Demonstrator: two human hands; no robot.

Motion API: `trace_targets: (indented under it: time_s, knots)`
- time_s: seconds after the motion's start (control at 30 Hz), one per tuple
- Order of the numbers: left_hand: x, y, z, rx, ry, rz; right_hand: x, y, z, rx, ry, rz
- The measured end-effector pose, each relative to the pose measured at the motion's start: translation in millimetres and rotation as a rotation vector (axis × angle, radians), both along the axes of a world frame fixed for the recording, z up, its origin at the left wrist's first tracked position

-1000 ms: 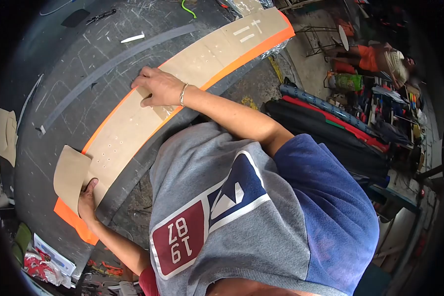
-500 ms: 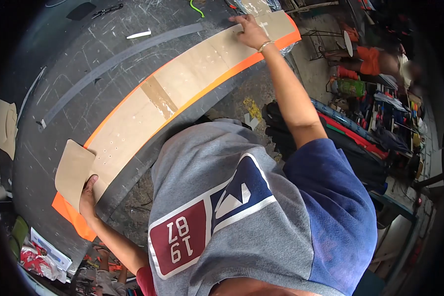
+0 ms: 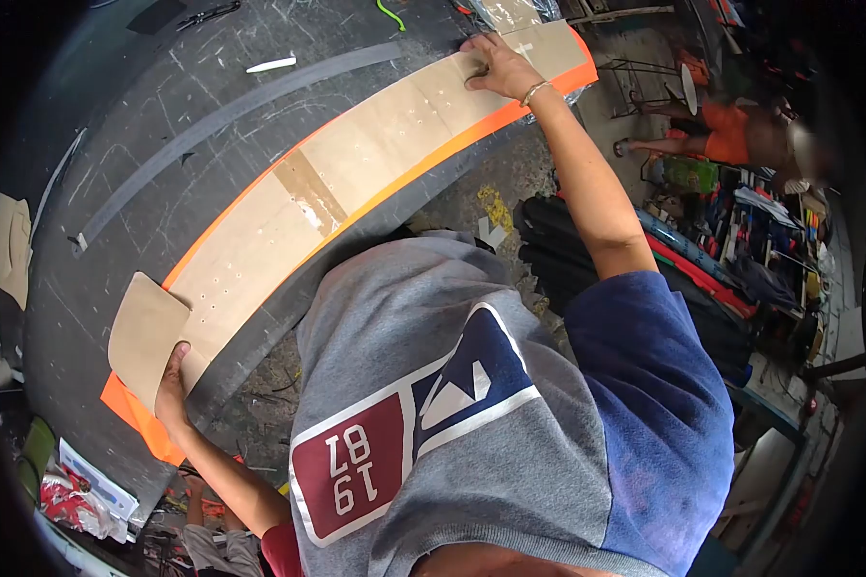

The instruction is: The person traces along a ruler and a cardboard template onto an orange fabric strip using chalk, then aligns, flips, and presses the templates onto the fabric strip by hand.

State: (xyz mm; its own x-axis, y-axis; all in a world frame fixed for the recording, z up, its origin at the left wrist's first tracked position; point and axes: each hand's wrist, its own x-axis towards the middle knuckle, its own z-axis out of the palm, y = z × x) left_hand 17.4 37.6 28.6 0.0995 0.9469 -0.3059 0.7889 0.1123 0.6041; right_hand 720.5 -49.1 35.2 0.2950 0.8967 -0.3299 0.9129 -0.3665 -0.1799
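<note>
A long curved strip of tan cardboard [image 3: 245, 240], with brown tape across its middle, lies over orange material [image 3: 452, 146] that shows along both edges. At the lower left its end [image 3: 149, 332] is bent up and over. My left hand [image 3: 171, 385] grips this end at the near edge, its thumb on top and its other fingers hidden. Near the far right end, my right hand [image 3: 502, 69] rests on the cardboard with thumb and fingers apart, beside white tape marks.
The dark table [image 3: 115, 207] bears a curved grey strip [image 3: 221, 117], a white marker-like piece [image 3: 271, 65] and a green cord [image 3: 391, 14]. Fabric rolls [image 3: 587, 260] lie off its right side. A person in orange shorts [image 3: 727, 133] is at the upper right; another person's legs [image 3: 223, 548] show below.
My right hand has moved from the strip's middle to its upper right end, uncovering the brown tape. My left hand stays at the bent end. The person in orange shorts has shifted.
</note>
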Motion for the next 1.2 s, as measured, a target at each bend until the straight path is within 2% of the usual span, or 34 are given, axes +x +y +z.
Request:
trace_targets:
  time_s: [0.1, 0.2, 0.3, 0.43, 0.6, 0.7, 0.83, 1.1, 1.2]
  knots:
    - [3, 7, 6, -0.038, 0.025, -0.028, 3, 0, -4, 0.030, -0.031, 0.016]
    - [-13, 13, -12, -0.225, 0.023, 0.039, 1, 2, 0, 0.022, -0.037, 0.003]
    - [-11, 17, -10, -0.332, 0.032, 0.042, 1, 1, 1, 0.004, -0.038, -0.011]
    - [-9, 17, -6, -0.356, 0.028, 0.028, 1, 0, 0, 0.011, -0.038, -0.024]
    - [-3, 21, 1, -0.406, 0.101, 0.008, 1, 1, -2, 0.024, 0.014, 0.075]
    - [-3, 20, 0, -0.220, 0.114, -0.079, 2, 4, -3, 0.004, 0.046, 0.100]
    - [-8, 19, -4, -0.268, 0.001, 0.006, -4, 7, 5, -0.020, 0.036, 0.115]
    - [15, 2, 15, -0.044, -0.074, 0.015, -4, 10, 1, -0.035, -0.005, 0.163]
    - [2, -1, 4, 0.015, -0.030, -0.041, -3, 12, 3, -0.062, 0.000, 0.156]
